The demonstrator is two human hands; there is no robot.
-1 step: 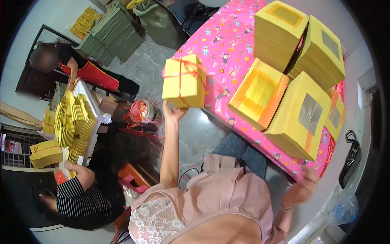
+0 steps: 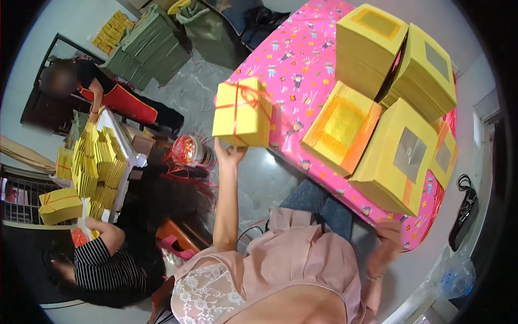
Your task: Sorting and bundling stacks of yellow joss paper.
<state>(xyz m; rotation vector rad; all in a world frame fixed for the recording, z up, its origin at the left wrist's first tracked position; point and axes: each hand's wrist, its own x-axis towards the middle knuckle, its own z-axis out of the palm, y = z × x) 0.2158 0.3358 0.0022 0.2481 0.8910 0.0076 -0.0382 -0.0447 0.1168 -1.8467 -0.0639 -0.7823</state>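
My left hand (image 2: 231, 154) is closed under the lower end of a yellow paper bundle (image 2: 240, 116), a thick block tied crosswise with red string that has loose loops on top. The bundle is held up beside the left edge of the pink table. My right hand (image 2: 387, 232) is in the air by the table's near edge, smeared by motion, so its fingers cannot be made out. Nearest to it is a tall yellow paper stack (image 2: 380, 173) with a silvery square on top. Left of that stack lies a lower one (image 2: 341, 127) with orange bands.
More yellow stacks (image 2: 372, 46) stand at the far right of the pink patterned tablecloth (image 2: 295, 59). On the left, two people work at a white table (image 2: 120, 127) with folded yellow paper (image 2: 100, 159). A tub of red string (image 2: 189, 148) is on the floor; green sacks (image 2: 145, 48) stand behind.
My left hand and the tied bundle have shifted slightly left and down. My right hand has moved left, toward my body.
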